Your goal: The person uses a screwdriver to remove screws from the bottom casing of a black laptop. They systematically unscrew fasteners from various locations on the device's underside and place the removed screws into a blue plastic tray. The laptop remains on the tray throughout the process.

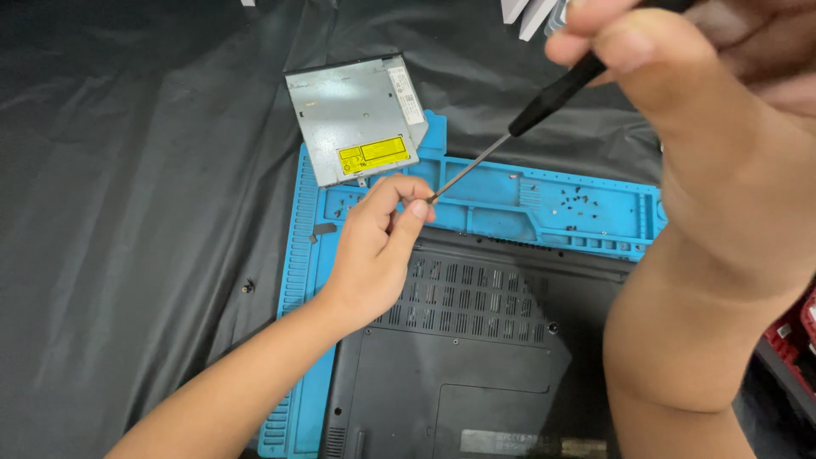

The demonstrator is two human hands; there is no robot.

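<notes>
head-worn view, looking steeply down, close

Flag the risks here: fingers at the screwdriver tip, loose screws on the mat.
The left hand pinches right at the screwdriver tip, probably on a tiny screw: it could drop into the laptop vents. A stray screw already sits off the blue mat on black sheeting, easy to lose.

Two bare forearms, no sleeves, left hand and right hand without gloves, rings or watch
</notes>
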